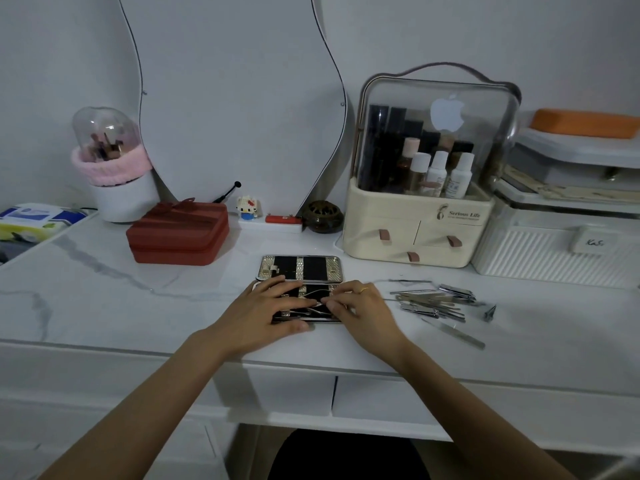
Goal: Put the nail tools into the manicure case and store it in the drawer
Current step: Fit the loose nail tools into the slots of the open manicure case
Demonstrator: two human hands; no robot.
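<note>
The manicure case (300,268) lies open on the marble tabletop, black lining with gold straps; its far half is bare. My left hand (266,311) lies flat across the near half, thumb at the front edge. My right hand (360,308) has its fingers curled at the case's right side, pinching a slim metal nail tool (311,304) set among the straps. A pile of several loose metal nail tools (434,303) lies right of the case, with a long file (457,331) and a small dark tool (490,311) beside it.
A red zip box (178,233) sits behind left, a cream cosmetics organiser (419,230) behind right, a white ribbed box (554,252) at far right. A mirror (239,98) leans on the wall. Two white drawer fronts (349,393) sit under the table edge.
</note>
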